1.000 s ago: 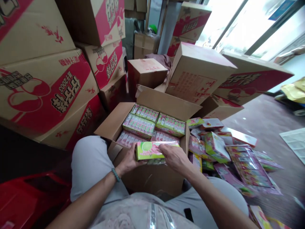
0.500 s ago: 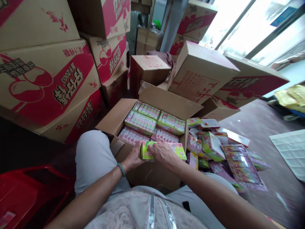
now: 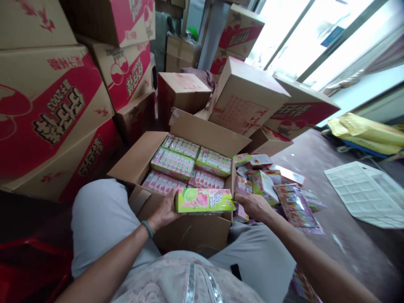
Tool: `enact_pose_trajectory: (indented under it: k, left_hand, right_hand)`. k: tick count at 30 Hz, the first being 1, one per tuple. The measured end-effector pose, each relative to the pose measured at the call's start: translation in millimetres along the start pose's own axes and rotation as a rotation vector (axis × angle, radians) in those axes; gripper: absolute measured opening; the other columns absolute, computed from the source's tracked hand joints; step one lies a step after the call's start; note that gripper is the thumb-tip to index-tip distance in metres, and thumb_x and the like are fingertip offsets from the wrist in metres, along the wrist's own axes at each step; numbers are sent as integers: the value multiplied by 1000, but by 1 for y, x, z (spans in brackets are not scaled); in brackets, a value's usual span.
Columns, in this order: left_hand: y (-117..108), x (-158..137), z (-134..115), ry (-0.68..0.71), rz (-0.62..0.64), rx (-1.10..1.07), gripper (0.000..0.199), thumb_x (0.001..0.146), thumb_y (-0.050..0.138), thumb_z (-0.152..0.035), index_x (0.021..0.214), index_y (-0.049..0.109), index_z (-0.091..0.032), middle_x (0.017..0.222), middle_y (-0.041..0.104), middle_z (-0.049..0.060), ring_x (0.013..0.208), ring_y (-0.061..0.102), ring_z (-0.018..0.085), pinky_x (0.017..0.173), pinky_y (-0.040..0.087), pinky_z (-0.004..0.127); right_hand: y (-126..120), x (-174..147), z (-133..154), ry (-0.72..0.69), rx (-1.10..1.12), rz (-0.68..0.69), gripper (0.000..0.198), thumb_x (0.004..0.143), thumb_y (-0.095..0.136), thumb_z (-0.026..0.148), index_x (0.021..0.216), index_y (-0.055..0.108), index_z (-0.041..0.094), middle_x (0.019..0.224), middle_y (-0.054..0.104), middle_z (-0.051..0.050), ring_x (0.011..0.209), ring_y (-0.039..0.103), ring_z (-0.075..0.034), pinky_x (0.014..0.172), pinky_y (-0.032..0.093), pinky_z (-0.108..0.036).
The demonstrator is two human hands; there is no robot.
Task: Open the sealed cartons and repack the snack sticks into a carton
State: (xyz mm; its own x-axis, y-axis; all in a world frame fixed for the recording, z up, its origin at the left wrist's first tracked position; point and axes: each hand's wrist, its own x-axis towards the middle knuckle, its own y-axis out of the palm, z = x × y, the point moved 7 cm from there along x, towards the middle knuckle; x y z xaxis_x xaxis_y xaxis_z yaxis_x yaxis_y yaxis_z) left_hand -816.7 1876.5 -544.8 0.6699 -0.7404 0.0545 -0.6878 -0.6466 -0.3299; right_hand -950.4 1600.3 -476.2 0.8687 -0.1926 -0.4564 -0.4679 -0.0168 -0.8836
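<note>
My left hand [image 3: 166, 209] grips the left end of a green and pink candy box [image 3: 205, 200], thumb and fingers wrapped round that end. At the box's right end my right hand [image 3: 252, 205] has its fingers closed in a pinch on the edge; a clear film may be between them, but I cannot make it out. Just beneath and behind the held box stands an open carton [image 3: 202, 231], its flaps spread. Inside it lie several similar packed boxes [image 3: 173, 163], some green-edged and some pink.
A heap of loose candy packs [image 3: 263, 185] lies on the floor to the right, beside a white grid sheet [image 3: 366, 193]. Red-printed cartons [image 3: 59, 101] are stacked at left; another carton [image 3: 248, 99] leans behind. A red plastic object [image 3: 28, 269] is at lower left.
My right hand has moved from the top of the candy box to its right end, uncovering the printed face. My left hand keeps its hold. The whole view has shifted toward the right.
</note>
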Motion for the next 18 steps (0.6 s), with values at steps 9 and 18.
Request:
enact_pose_trajectory:
  k: [9,18]
  left_hand:
    - [3,6,20,-139,68,24,73,65,76,-36,123,32,-30,118,58,6,110,57,26,95,48,39]
    - [2,45,5,63,115,242,100,65,78,-43,144,21,-23,145,37,16,135,37,31,111,34,46]
  right_hand:
    - [-38,3,72,-71,162,-141,101,60,71,67,141,33,17,93,69,-11,82,65,-26,64,40,-27]
    - [-34,27,27,85,149,-238,46,73,61,46,109,51,19,86,68,-8,80,66,-26,59,37,-28]
